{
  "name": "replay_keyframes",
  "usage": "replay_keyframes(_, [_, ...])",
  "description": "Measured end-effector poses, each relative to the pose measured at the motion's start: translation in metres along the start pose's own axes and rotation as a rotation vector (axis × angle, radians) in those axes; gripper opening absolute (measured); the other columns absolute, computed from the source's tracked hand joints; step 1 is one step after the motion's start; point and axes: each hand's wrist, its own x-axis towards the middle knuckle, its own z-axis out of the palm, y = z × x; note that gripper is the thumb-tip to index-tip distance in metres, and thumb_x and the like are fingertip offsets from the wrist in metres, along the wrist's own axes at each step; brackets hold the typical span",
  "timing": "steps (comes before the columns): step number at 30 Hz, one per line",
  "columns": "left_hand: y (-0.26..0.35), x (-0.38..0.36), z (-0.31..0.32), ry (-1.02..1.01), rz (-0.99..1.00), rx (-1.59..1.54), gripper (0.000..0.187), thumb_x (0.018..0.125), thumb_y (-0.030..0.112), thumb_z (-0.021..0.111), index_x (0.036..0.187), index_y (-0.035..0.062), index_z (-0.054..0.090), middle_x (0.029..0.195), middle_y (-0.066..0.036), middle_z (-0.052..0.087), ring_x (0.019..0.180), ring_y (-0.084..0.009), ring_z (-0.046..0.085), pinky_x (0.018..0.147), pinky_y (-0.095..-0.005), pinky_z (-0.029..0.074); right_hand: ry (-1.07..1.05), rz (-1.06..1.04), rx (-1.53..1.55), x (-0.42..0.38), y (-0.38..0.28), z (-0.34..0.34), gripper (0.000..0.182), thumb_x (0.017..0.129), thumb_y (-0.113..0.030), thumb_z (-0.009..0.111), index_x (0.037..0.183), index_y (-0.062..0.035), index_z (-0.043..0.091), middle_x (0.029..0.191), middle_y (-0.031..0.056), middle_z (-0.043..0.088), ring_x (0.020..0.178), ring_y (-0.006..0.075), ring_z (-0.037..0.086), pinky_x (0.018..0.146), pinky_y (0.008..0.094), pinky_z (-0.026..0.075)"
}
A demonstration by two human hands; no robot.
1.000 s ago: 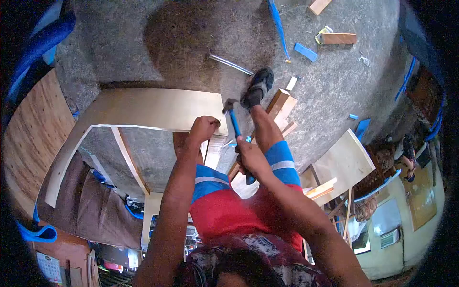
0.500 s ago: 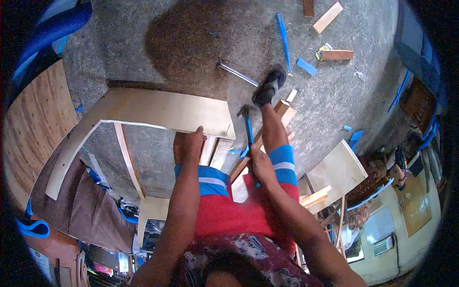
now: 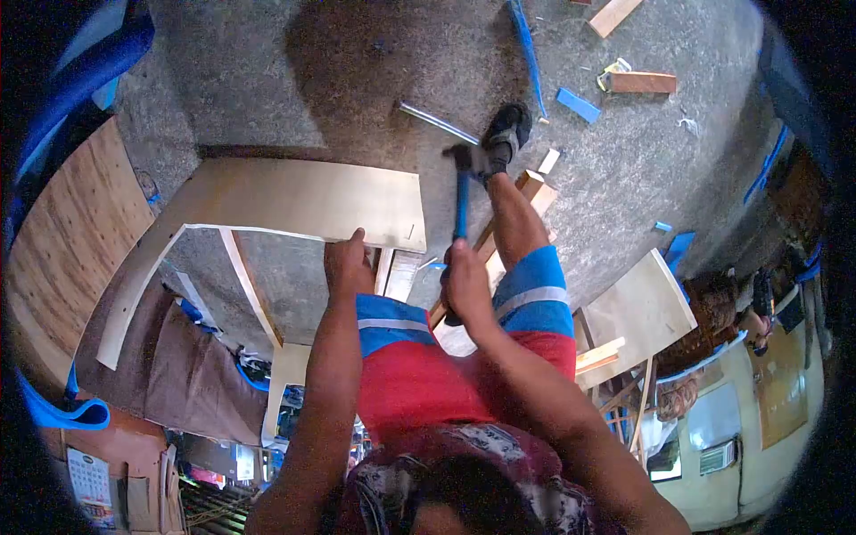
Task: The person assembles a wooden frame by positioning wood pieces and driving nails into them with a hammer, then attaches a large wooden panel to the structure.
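Note:
My left hand [image 3: 347,262] grips the near edge of a pale plywood panel [image 3: 303,198], thumb on its top face, close to the panel's right end. A small nail [image 3: 411,232] stands in that right corner. My right hand [image 3: 467,283] is closed round the handle of a blue hammer [image 3: 462,207], right of the panel. The blurred hammer head is up beyond the hand, apart from the nail. Wooden battens [image 3: 394,275] show beneath the panel's end.
On the concrete floor lie a metal bar [image 3: 439,123], a blue strip [image 3: 528,58], a blue block [image 3: 578,105] and wood offcuts [image 3: 642,82]. Another plywood sheet [image 3: 637,308] stands at the right. A curved wooden panel [image 3: 76,241] is at the left.
The hammer and my right hand have moved up and slightly left, with the hammer head raised higher. My left hand keeps hold of the panel edge. The view has shifted slightly.

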Motion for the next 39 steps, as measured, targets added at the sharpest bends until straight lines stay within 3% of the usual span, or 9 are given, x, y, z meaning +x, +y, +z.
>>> replay_keyframes(11, [0.022,-0.012,-0.015,-0.104,-0.05,0.121,0.055,0.085,0.049,0.051,0.07,-0.0008,0.067,0.072,-0.014,0.067,0.072,-0.0282,0.064,0.074,-0.0405,0.047,0.071,-0.031,-0.347,0.008,0.008,0.001,0.062,0.097,-0.054,0.029,0.081,-0.0001,0.056,0.061,0.0144,0.056,0.051,0.0242,0.057,0.052,0.0378,0.046])
replay_keyframes(13, [0.029,-0.013,-0.016,-0.129,-0.1,0.093,0.055,0.086,0.049,0.05,0.07,-0.0001,0.068,0.073,-0.014,0.067,0.073,-0.0283,0.064,0.076,-0.0405,0.047,-0.283,0.433,-0.188,0.0,0.026,-0.006,0.063,0.095,-0.055,0.031,0.076,-0.0011,0.056,0.061,0.0127,0.057,0.052,0.0238,0.056,0.052,0.0363,0.045])
replay_keyframes(21, [0.025,-0.007,-0.013,-0.119,-0.125,0.144,0.056,0.086,0.05,0.049,0.067,0.0006,0.067,0.07,-0.014,0.067,0.065,-0.0268,0.063,0.07,-0.0389,0.048,0.291,-0.319,-0.308,-0.009,-0.031,0.002,0.05,0.098,-0.044,0.035,0.077,-0.0008,0.049,0.057,0.0124,0.048,0.061,0.0261,0.056,0.058,0.0398,0.045])
replay_keyframes(25, [0.027,-0.012,-0.011,-0.104,-0.122,0.005,0.056,0.086,0.05,0.049,0.068,-0.0002,0.067,0.069,-0.013,0.067,0.063,-0.0258,0.063,0.067,-0.0384,0.049,-0.238,0.493,-0.231,-0.028,-0.018,-0.018,0.059,0.095,-0.053,0.034,0.08,0.0005,0.054,0.059,0.0166,0.054,0.052,0.0265,0.059,0.053,0.0378,0.046])
replay_keyframes(28, [0.018,-0.016,-0.009,-0.13,-0.262,-0.023,0.055,0.087,0.049,0.05,0.067,0.0002,0.067,0.067,-0.012,0.066,0.063,-0.0243,0.063,0.067,-0.0378,0.049,0.114,-0.051,-0.013,-0.014,-0.08,-0.025,0.048,0.098,-0.046,0.034,0.073,-0.0069,0.047,0.052,0.0029,0.045,0.04,0.0181,0.046,0.04,0.0352,0.038])
replay_keyframes(31, [-0.001,-0.007,-0.005,-0.033,0.299,0.123,0.055,0.086,0.049,0.05,0.068,0.0004,0.067,0.067,-0.012,0.066,0.065,-0.0242,0.063,0.068,-0.0379,0.049,0.191,-0.175,0.181,0.002,-0.105,-0.019,0.046,0.099,-0.042,0.033,0.08,-0.0049,0.052,0.054,0.005,0.047,0.046,0.0181,0.05,0.045,0.0344,0.041])
replay_keyframes(33, [0.016,-0.009,-0.01,-0.134,-0.093,0.006,0.056,0.086,0.05,0.049,0.068,0.0001,0.067,0.069,-0.014,0.067,0.068,-0.0248,0.064,0.07,-0.0383,0.049,0.46,-0.401,-0.572,0.014,0.016,0.011,0.051,0.098,-0.045,0.033,0.086,-0.0009,0.057,0.057,0.0109,0.052,0.048,0.0213,0.054,0.048,0.0367,0.043])
replay_keyframes(35, [0.016,-0.002,-0.008,-0.125,-0.071,0.044,0.055,0.086,0.049,0.05,0.068,-0.0005,0.067,0.069,-0.014,0.067,0.068,-0.025,0.064,0.07,-0.0384,0.049,-0.304,0.402,-0.492,0.001,0.079,-0.005,0.06,0.097,-0.051,0.03,0.09,0.0006,0.059,0.061,0.0162,0.057,0.051,0.0247,0.057,0.051,0.039,0.046])
replay_keyframes(39, [0.033,-0.025,-0.019,-0.111,-0.126,0.061,0.053,0.086,0.047,0.052,0.067,-0.0009,0.067,0.068,-0.015,0.066,0.067,-0.0248,0.064,0.069,-0.0383,0.048,-0.049,0.234,-0.147,-0.019,-0.067,-0.028,0.056,0.097,-0.05,0.03,0.079,-0.0024,0.053,0.056,0.0086,0.052,0.048,0.0225,0.054,0.048,0.0382,0.043])
